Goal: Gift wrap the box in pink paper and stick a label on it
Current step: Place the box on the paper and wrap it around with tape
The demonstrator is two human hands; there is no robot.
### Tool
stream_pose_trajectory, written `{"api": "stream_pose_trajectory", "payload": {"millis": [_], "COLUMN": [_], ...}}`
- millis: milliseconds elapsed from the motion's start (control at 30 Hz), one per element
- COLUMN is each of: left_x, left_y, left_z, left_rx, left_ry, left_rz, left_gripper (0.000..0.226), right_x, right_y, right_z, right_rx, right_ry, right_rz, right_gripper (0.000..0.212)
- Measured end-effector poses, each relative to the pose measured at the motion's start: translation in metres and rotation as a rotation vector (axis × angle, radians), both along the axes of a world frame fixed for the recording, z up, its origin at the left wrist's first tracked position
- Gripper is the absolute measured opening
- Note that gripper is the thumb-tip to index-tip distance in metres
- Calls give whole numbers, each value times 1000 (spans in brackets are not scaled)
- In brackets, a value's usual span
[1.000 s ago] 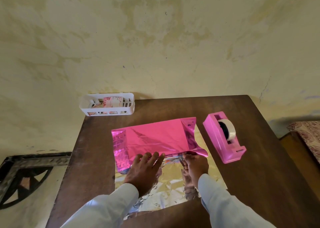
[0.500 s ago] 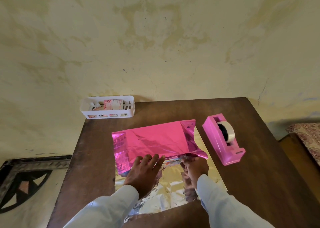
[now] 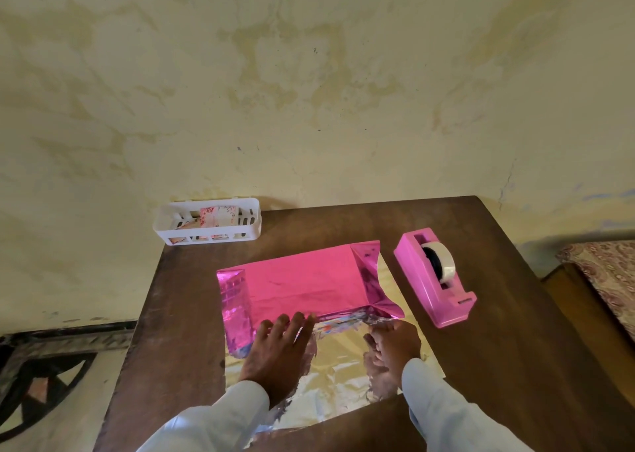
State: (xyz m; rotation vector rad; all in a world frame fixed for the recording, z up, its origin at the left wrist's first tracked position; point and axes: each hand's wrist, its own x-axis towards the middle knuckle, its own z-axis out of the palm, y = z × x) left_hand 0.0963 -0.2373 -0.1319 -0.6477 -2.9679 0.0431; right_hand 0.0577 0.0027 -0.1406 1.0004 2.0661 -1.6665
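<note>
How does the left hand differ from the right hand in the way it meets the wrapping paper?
The left hand lies flat, fingers straight, pressing the pink paper at its folded near edge; the right hand has curled fingers that seem to pinch the paper. The left hand sits left of the fold's middle, the right hand by its right corner. Both rest over the paper's silver side.

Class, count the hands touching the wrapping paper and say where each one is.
2. The left hand presses flat on the pink paper at its near edge; the right hand grips the paper near its front right corner.
</note>
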Motion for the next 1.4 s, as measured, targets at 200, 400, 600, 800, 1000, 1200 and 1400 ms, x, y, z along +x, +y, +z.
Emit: {"api": "stream_pose_trajectory", "payload": {"millis": [200,400,600,800,1000,1200,1400], "left_x": [11,29,10,-38,-58,-70,-90], "left_y": [-18,-36,-14,61,142,208,235], "left_z": [-7,-11,7,46,71,70,64], "left_rx": [-7,27,68,131,500,811,754], "left_ry": [-4,114,168,14,-484,-719,-731], "left_rz": [64,53,-84,-161,-5,172,210], "left_gripper": [70,48,37,30,39,47,52], "right_x": [11,17,12,-5,-31,-57,-65], "right_y": [13,33,53,91,129,141,150], "right_z": [7,30,56,75,104,95,82], "right_rx": [-22,6,205,499,449,482,271], "right_ry": [1,38,200,347,168,-39,-20], "right_rz": [-58,-120,-97,-51,3,186,114], "right_gripper": [14,11,11,19,24,23,17]}}
